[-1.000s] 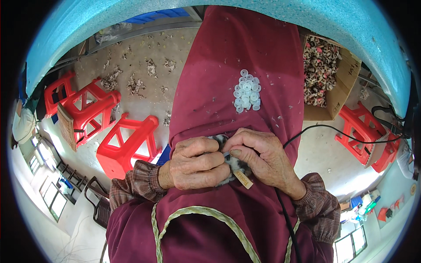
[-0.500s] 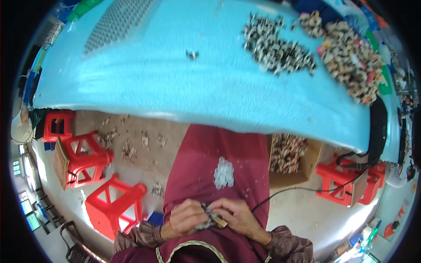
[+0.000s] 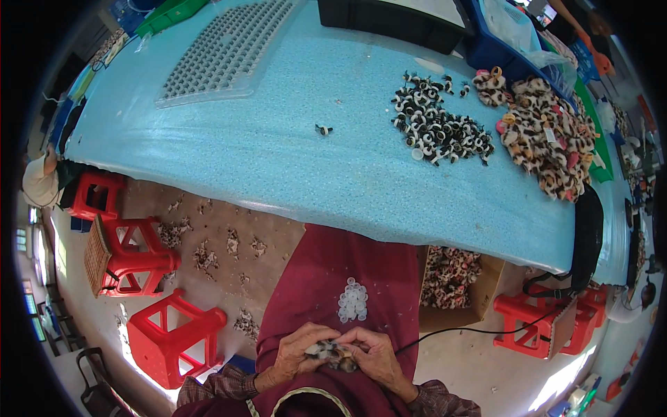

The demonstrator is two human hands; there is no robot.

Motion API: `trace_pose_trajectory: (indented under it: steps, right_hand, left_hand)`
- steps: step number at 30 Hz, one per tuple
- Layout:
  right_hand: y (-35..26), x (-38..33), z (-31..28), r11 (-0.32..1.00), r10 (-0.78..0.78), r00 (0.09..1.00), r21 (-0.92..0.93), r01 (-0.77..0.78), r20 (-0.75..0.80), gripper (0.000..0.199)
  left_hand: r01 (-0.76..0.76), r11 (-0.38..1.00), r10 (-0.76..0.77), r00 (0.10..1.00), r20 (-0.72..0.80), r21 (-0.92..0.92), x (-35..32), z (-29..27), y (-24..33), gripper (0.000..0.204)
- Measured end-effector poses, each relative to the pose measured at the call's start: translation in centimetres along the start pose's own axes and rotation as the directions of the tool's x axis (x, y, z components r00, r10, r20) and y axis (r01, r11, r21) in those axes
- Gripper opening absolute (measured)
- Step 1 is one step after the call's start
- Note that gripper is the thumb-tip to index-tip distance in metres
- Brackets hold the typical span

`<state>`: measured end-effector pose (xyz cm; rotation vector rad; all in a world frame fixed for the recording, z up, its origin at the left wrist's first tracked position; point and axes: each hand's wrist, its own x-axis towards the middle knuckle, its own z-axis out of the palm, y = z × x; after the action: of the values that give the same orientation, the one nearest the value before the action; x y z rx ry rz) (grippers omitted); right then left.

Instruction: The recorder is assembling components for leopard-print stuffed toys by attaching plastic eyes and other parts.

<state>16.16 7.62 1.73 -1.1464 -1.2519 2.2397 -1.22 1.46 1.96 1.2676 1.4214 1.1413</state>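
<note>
Low over my lap, both hands hold a small furry plush piece [image 3: 332, 353] with dark, cream and tan patches. My left hand [image 3: 297, 353] curls round its left side, fingers closed on the fur. From the other side my right hand [image 3: 375, 356] grips it, thumb and fingers pressed against the top. The fingers hide part of the piece. Just beyond, a cluster of small clear plastic washers [image 3: 353, 301] lies on my maroon apron [image 3: 326, 264].
On the blue-covered table [image 3: 292, 174] are a heap of small black-and-white parts [image 3: 439, 124], a spotted plush pile [image 3: 549, 149], a studded clear tray [image 3: 226, 52] and a black bin [image 3: 389, 24]. A cardboard box [image 3: 462, 316] of plush stands below. Red stools [image 3: 174, 337] flank me.
The view has shifted, bringing more of the table's far side into sight. Both hands still hold the plush piece; its tan part no longer sticks out below the right fingers, and more spotted fur shows.
</note>
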Motion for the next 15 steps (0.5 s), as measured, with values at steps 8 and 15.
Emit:
trace_pose_trajectory:
  steps: [8,15]
  right_hand:
    - [0.1,1.3,-0.5,0.972,0.096,0.995,0.219,-0.091,-0.013,0.012]
    - [1.2,5.8,-1.1,0.959,0.011,0.999,-0.284,0.0,0.037,0.035]
  left_hand:
    - [0.143,0.99,-0.143,0.988,-0.058,-0.013,0.1,0.3,-2.0,0.03]
    - [0.476,0.824,-0.501,0.865,-0.006,-0.306,2.6,-0.4,-4.4,0.018]
